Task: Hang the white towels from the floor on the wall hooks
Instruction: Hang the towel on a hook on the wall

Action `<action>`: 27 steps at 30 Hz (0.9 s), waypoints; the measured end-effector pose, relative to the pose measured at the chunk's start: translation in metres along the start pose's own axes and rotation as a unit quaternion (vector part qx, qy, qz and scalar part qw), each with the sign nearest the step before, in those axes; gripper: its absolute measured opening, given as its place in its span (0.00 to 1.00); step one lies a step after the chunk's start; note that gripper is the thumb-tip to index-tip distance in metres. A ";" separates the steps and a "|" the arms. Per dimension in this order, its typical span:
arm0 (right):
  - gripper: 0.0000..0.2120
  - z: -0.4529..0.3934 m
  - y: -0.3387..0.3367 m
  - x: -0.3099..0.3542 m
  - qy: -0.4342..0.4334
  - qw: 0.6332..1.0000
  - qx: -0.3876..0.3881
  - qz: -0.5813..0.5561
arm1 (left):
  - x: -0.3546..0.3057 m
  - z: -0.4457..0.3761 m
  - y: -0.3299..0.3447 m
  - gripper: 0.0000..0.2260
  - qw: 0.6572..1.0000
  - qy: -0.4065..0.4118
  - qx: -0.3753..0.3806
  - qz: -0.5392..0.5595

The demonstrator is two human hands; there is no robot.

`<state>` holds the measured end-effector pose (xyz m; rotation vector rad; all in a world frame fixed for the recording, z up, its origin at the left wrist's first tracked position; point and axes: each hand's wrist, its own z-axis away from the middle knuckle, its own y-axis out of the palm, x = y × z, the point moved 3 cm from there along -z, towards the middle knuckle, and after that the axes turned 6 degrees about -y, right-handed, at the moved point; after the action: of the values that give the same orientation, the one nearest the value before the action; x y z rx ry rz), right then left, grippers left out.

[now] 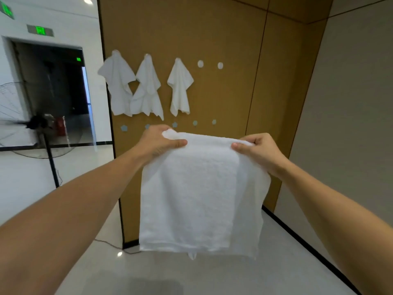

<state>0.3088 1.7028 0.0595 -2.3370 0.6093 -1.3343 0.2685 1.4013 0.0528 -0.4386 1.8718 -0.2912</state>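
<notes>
Forearms extended: left hand [158, 141] and right hand [258, 149] each pinch the top edge of a folded white towel [191, 188], held before the brown wall [212, 28]. Three hung towels [146, 86] occupy upper hooks; bunch one corner for the free hook [200, 63].

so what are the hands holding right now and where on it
A white towel, held by its folded top edge: the left hand pinches the left end, the right hand the right end. The rest hangs free below.
</notes>
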 end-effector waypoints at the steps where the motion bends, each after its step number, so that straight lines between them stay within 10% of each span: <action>1: 0.10 -0.021 0.005 -0.011 -0.006 1.000 -0.003 -0.003 | 0.007 -0.022 0.002 0.21 1.000 0.001 0.001 -0.007; 19: 0.17 -0.410 0.049 -0.160 -0.066 0.979 -0.102 0.163 | 0.048 -0.414 0.049 0.12 0.971 0.154 -0.133 -0.127; 27: 0.12 -0.557 0.034 -0.233 -0.256 0.915 -0.141 0.277 | 0.055 -0.550 0.110 0.10 0.904 0.274 -0.202 -0.257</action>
<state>-0.2888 1.7393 0.1426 -2.3200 1.2210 -0.3782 -0.2832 1.4692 0.1452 -1.2514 2.3506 -0.4056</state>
